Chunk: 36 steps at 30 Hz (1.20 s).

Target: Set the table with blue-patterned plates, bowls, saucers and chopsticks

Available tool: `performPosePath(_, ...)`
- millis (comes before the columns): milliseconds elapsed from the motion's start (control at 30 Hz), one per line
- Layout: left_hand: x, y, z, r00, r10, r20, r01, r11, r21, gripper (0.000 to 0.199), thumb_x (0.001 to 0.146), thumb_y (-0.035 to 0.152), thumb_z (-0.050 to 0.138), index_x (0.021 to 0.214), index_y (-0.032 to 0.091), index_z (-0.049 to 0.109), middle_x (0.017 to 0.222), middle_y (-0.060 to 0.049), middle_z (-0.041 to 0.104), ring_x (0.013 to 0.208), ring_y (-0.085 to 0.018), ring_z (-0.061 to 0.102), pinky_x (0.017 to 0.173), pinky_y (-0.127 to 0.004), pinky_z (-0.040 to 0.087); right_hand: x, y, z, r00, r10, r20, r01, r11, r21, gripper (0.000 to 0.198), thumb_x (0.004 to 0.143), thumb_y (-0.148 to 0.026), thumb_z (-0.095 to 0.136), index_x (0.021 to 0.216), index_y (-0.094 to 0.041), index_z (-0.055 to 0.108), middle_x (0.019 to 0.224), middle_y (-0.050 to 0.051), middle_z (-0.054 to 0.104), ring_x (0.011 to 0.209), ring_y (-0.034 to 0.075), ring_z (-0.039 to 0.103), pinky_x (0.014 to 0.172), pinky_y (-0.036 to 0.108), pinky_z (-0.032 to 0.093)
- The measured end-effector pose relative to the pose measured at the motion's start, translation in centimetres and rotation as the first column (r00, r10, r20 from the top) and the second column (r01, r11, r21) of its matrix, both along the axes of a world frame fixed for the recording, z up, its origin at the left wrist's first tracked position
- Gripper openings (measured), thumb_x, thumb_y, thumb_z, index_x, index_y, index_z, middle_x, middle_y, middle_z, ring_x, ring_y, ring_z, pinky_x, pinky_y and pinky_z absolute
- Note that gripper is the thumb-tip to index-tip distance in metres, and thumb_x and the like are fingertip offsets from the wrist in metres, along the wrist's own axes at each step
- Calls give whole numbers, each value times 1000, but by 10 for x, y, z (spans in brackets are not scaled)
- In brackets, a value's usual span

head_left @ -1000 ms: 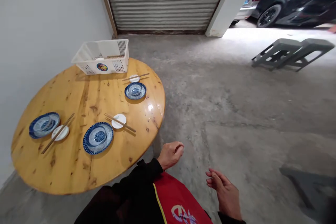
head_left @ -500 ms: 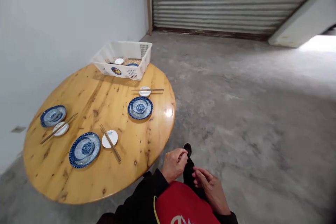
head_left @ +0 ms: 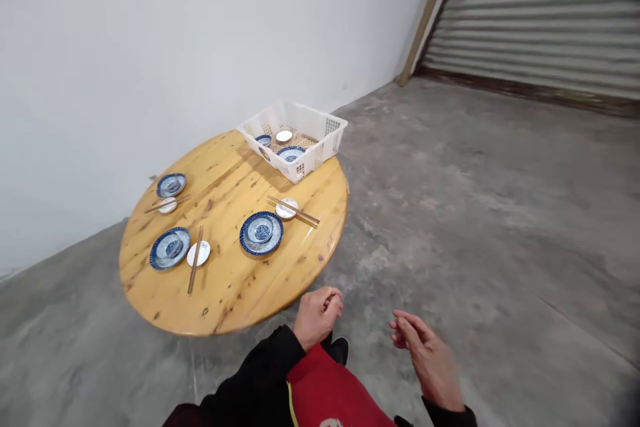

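My left hand (head_left: 317,315) hangs in front of my body, just off the near right edge of the round wooden table (head_left: 220,310). Its fingers are curled in, and no object shows in it. Farther right, over the floor, my right hand (head_left: 425,353) is held apart with loosely bent fingers and nothing in it. Nearest to the left hand on the table is a blue-and-white plate (head_left: 249,245) bearing a small bowl (head_left: 260,229). Beside it, chopsticks (head_left: 305,215) rest across a white saucer (head_left: 286,211).
A white plastic basket (head_left: 320,161) at the table's far side holds a plate (head_left: 291,154), a bowl (head_left: 263,139) and a white saucer (head_left: 284,136). Two more settings, with plates (head_left: 159,257) (head_left: 165,193), lie leftward. A wall (head_left: 175,47) rises behind; concrete floor (head_left: 480,213) extends right.
The view has swung left, so the table and basket sit farther right in the picture. My hands have moved farther apart. The dishes keep their places on the table.
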<state>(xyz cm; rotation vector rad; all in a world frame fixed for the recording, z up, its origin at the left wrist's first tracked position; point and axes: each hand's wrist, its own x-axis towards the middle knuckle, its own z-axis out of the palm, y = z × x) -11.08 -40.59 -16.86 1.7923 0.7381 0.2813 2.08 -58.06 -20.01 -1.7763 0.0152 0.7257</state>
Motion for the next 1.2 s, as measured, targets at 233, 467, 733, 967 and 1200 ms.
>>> performPosePath(233, 73, 0, -14, 997, 83, 12, -82, 996, -18, 25, 92, 30, 48, 93, 18, 69, 80, -4, 75, 63, -15, 71, 60, -23, 52, 78, 22, -16, 994, 105, -13, -104, 994, 33, 66, 62, -72, 72, 97, -16, 72, 78, 7, 73, 62, 18, 64, 62, 31, 57)
performPosePath(467, 166, 32, -26, 984, 151, 92, -154, 988, 32, 25, 93, 25, 47, 93, 18, 70, 78, -3, 75, 62, -13, 69, 60, -22, 50, 178, 45, -8, 995, 96, -12, -97, 995, -39, 67, 53, -73, 78, 89, -17, 72, 72, 7, 72, 59, 20, 64, 58, 33, 58)
performPosePath(733, 232, 88, -1, 953, 275, 128, -293, 942, 161, 23, 94, 21, 48, 98, 20, 71, 83, -1, 75, 72, -14, 68, 72, -25, 53, 287, 104, 30, 980, 168, 109, -158, 983, -94, 68, 58, -68, 80, 98, -13, 72, 77, 7, 73, 63, 17, 65, 60, 28, 57)
performPosePath(967, 212, 132, 25, 879, 428, 210, -474, 826, 304, 22, 99, 24, 47, 101, 19, 68, 90, -5, 76, 79, -15, 71, 77, -27, 55, 348, 214, 87, 876, 318, 363, -351, 936, 27, 43, 68, -53, 76, 91, -17, 74, 73, 5, 71, 59, 16, 62, 59, 30, 54)
performPosePath(1200, 191, 209, 71, 763, 601, 239, -630, 609, 482, 21, 101, 26, 48, 108, 17, 65, 95, -7, 75, 82, -15, 72, 79, -27, 55, 377, 368, 160, 533, 584, 612, -726, 687, -24, 28, 82, -40, 67, 93, -15, 74, 77, 5, 73, 60, 13, 62, 62, 26, 53)
